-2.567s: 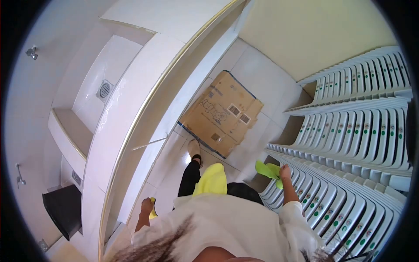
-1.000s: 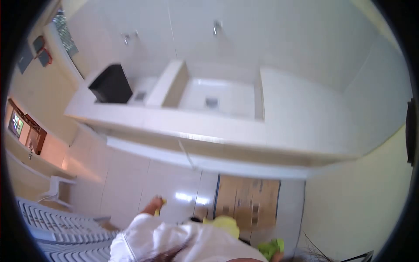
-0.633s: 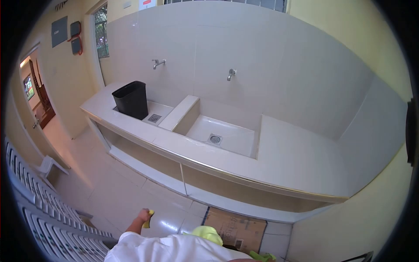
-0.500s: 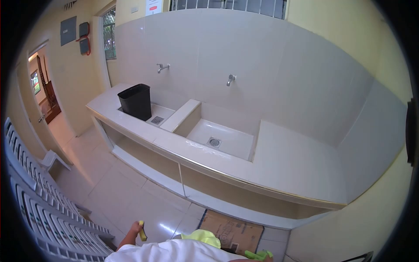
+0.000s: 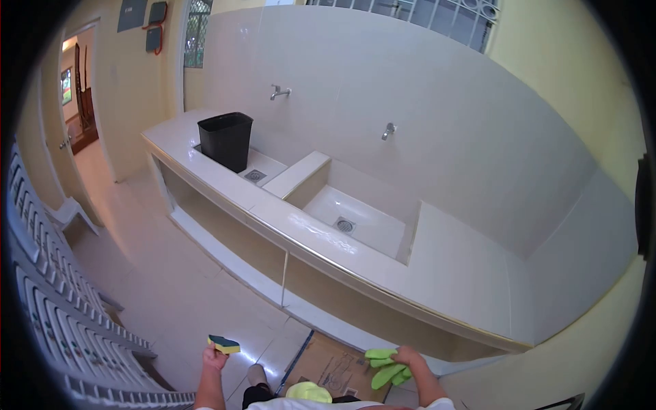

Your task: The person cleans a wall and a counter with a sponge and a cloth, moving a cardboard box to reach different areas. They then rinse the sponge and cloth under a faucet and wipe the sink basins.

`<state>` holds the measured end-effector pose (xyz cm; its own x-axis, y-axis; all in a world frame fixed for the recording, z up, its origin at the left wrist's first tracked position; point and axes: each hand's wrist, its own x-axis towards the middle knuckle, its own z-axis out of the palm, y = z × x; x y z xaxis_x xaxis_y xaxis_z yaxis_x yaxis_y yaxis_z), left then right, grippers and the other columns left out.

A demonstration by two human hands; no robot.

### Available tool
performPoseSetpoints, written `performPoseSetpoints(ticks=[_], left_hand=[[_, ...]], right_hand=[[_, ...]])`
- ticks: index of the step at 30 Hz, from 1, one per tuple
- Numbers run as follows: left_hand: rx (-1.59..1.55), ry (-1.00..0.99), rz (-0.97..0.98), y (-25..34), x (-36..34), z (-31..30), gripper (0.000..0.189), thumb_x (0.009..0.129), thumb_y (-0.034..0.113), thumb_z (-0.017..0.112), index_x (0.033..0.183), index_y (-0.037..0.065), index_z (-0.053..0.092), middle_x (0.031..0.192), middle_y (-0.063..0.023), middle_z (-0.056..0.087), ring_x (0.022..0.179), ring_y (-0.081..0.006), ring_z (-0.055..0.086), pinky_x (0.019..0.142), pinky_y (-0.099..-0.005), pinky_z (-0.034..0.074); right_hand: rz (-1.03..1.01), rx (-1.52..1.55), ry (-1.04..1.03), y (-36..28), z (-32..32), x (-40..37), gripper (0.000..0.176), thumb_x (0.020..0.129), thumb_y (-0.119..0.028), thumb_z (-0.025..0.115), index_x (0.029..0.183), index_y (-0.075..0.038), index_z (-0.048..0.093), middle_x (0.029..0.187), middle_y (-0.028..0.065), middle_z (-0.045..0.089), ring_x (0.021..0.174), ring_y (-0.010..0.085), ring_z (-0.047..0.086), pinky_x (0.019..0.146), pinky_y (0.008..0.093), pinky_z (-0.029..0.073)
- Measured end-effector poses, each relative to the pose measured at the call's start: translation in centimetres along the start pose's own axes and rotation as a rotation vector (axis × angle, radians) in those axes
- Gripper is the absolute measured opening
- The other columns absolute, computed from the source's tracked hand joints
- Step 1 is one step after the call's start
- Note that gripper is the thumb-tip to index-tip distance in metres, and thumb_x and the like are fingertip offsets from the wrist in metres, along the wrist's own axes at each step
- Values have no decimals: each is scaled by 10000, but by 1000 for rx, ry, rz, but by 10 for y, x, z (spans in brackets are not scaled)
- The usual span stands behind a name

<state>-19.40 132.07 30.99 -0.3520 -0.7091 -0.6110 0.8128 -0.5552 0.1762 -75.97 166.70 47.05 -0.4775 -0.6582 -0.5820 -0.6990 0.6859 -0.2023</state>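
Between the fingers of my left hand (image 5: 214, 358) is a yellow sponge (image 5: 224, 344) with a dark green scouring side, held above the tiled floor. My right hand (image 5: 408, 360) grips lime-green gloves (image 5: 387, 367), whose finger-like ends hang loose in front of the counter. Below them a flattened cardboard sheet (image 5: 335, 369) lies on the floor. A yellow-green bundle (image 5: 309, 391) shows close to my body; I cannot make out what it is.
A tiled counter (image 5: 465, 280) with two sink basins runs along the wall. The left basin holds a black bin (image 5: 227, 142). Two taps (image 5: 388, 131) stick out above. Stacked grey plastic chairs (image 5: 68, 328) stand at left, near an open door (image 5: 58, 130).
Both hands have come up and forward into fuller view, the left with the sponge, the right with the gloves. My view has tilted, and a foot now shows on the floor.
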Motion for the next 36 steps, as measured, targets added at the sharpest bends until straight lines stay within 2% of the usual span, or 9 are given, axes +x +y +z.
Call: performPoseSetpoints(ticks=[7,16,22,23,26,28,29,30,36], left_hand=[[-13,116,-180,-33,111,-4,262,907,288,429,1054,108,552,1070,-88,594,1026,-330,520,871,-558,375],[85,-110,248,181,214,-32,271,913,253,440,1071,59,544,1029,-86,613,948,-267,587,864,-459,456],[60,-188,359,229,262,-7,303,939,274,408,1123,59,516,1065,-83,590,988,-251,564,895,-429,438],[63,-224,381,234,274,-4,291,945,253,398,1124,55,515,1048,-81,592,976,-242,567,896,-421,439],[371,-494,468,271,313,-7,289,944,210,401,1118,9,514,1065,-76,581,1005,-174,539,918,-336,419],[581,-557,399,325,328,-7,280,939,187,390,1095,-1,529,1055,-87,586,1001,-175,537,923,-314,411],[631,-524,371,354,320,-20,285,931,198,423,1103,-4,527,1052,-91,587,978,-174,550,901,-310,430],[681,-493,341,376,304,-23,295,923,210,456,1111,-7,525,1049,-95,588,956,-172,562,878,-305,448],[889,-165,429,380,130,-114,316,928,228,466,1160,18,510,1064,-71,594,885,-154,595,786,-287,501]], right_hand=[[117,-304,-68,-74,-108,83,504,712,-461,541,931,-23,659,997,196,617,919,330,594,809,406,465],[195,-481,9,-102,-106,89,535,709,-477,548,1012,-44,635,993,175,623,936,314,591,846,382,456],[323,-342,-128,-110,-94,106,509,701,-468,599,981,-46,646,1003,177,624,936,319,592,829,392,458],[172,-332,-3,-94,-73,120,478,712,-484,591,887,-46,670,911,169,645,819,316,606,756,391,467],[-3,-397,-265,-105,-54,163,546,765,-484,574,879,47,629,848,218,637,767,301,612,723,405,467],[256,-183,-150,-169,-37,161,448,809,-375,605,906,62,619,805,139,654,680,192,609,659,340,492],[252,71,-180,-88,-12,204,358,827,-292,612,953,43,614,824,87,656,695,161,618,642,311,500],[346,298,-129,-115,2,199,334,844,-270,603,988,31,602,827,61,654,705,164,625,649,304,506],[156,870,-59,-88,72,245,407,879,-266,554,1143,37,492,983,103,620,799,189,629,698,320,522]])
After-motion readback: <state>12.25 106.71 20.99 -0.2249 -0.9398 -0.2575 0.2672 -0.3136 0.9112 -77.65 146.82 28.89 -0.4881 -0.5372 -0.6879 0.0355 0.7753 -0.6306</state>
